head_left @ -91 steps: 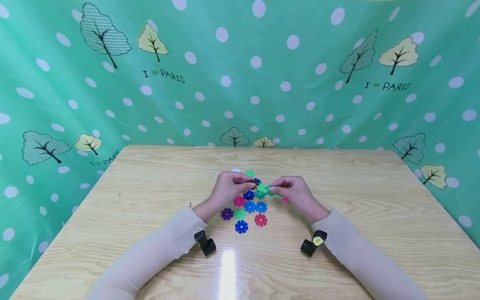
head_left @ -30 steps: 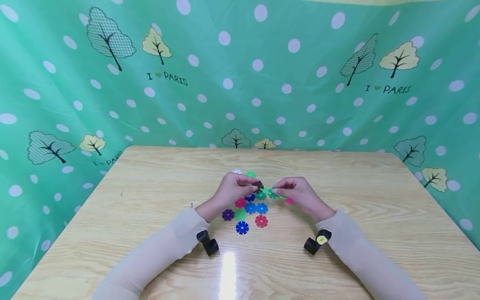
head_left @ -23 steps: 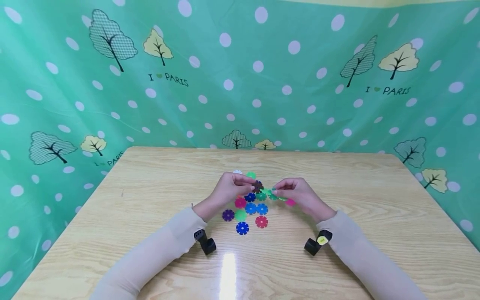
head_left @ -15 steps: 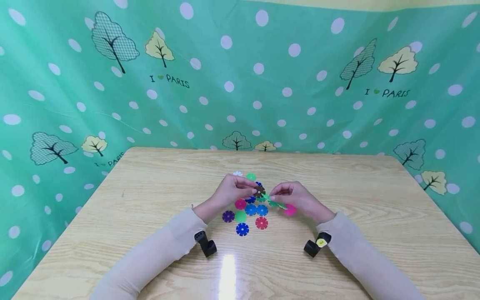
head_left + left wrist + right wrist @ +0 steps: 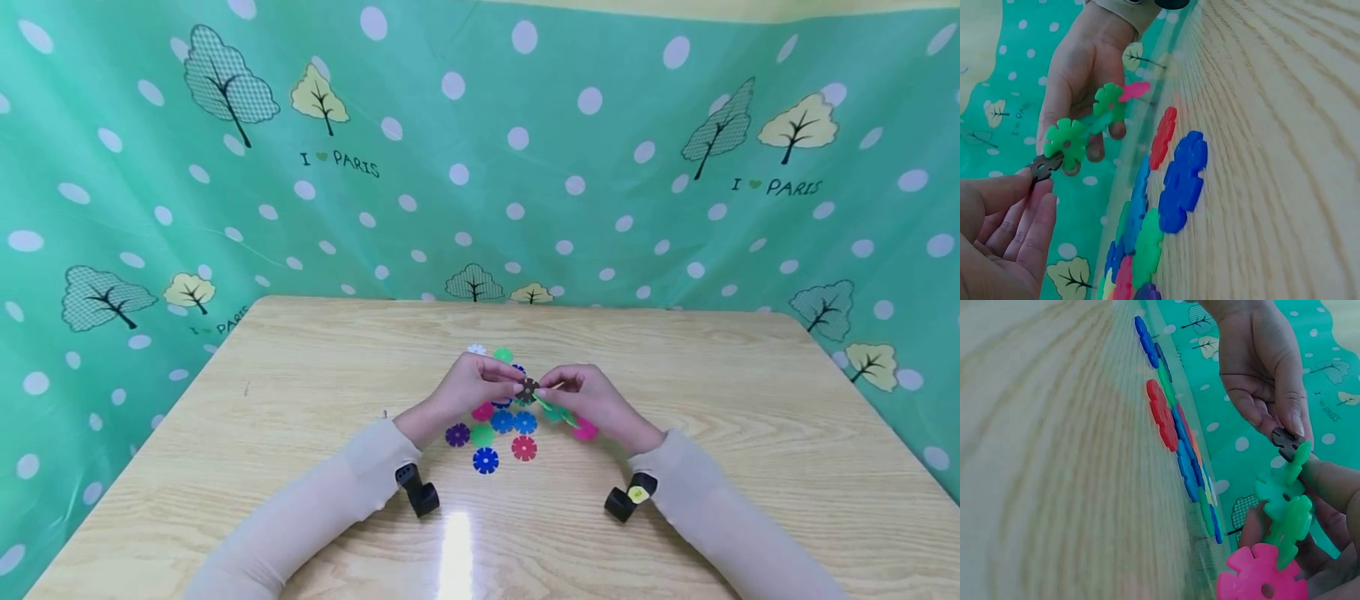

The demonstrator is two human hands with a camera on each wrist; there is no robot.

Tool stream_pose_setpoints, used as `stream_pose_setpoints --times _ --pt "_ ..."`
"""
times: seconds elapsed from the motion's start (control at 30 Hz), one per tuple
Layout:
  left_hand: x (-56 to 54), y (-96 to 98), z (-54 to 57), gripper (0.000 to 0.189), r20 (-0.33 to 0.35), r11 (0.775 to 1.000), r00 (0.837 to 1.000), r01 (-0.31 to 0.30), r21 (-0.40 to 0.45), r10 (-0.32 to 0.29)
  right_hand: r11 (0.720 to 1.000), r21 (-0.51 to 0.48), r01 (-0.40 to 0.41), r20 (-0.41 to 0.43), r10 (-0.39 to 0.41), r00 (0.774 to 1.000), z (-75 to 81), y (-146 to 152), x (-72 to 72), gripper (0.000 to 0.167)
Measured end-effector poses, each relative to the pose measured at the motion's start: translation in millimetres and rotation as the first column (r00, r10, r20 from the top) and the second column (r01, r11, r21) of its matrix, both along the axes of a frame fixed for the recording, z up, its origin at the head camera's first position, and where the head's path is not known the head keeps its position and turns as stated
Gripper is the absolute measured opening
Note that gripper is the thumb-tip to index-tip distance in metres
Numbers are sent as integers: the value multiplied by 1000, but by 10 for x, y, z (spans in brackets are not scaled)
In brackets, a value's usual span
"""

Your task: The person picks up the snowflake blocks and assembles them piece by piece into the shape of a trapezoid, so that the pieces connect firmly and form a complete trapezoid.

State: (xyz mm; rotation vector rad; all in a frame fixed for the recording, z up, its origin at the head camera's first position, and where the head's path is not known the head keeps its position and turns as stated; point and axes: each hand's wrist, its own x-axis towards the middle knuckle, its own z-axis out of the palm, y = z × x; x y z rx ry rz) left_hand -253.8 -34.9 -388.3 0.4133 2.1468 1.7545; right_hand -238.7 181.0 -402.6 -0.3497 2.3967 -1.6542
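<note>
Between thumb and fingers, my left hand [image 5: 463, 390] pinches a dark brown notched plastic disc [image 5: 1286, 445]. My right hand [image 5: 596, 402] holds a short chain of interlocking discs above the table. In the right wrist view the chain runs from a light green disc [image 5: 1298, 464] through a teal disc [image 5: 1275, 487] and another light green disc [image 5: 1294, 530] to a pink disc [image 5: 1263, 578]. The brown disc meets the chain's end green disc [image 5: 1066, 144] edge to edge, the two set crosswise. Right fingertips sit right at that joint and partly hide it.
Loose notched discs lie flat below the hands on the wooden table [image 5: 300, 375]: dark blue [image 5: 486, 460], red [image 5: 524, 448], purple [image 5: 457, 434], light blue [image 5: 502, 422] and several more. A white disc [image 5: 476, 350] lies farther back. A green patterned curtain [image 5: 420, 167] hangs behind.
The left hand has brought the brown disc rightward and nearer, against the chain, and the hands are closer together. The chain has tilted so its pink end points down toward the near side.
</note>
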Motion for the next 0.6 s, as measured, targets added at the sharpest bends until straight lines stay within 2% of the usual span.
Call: stream_pose_setpoints --times 0.17,0.27,0.4,0.6 --pt "5 -158 -31 25 -11 998 1000 20 -67 -21 999 4 36 32 -36 999 15 6 2 23" --pt "32 -327 -55 23 20 994 999 41 -102 -39 997 -40 61 54 -59 997 23 32 -9 24" --pt "91 -547 -117 25 61 987 995 91 -129 -84 993 -99 60 78 -52 996 18 54 -22 23" --pt "207 -750 -167 28 58 970 991 133 -205 -123 990 -136 48 109 -33 994 11 50 -27 21"
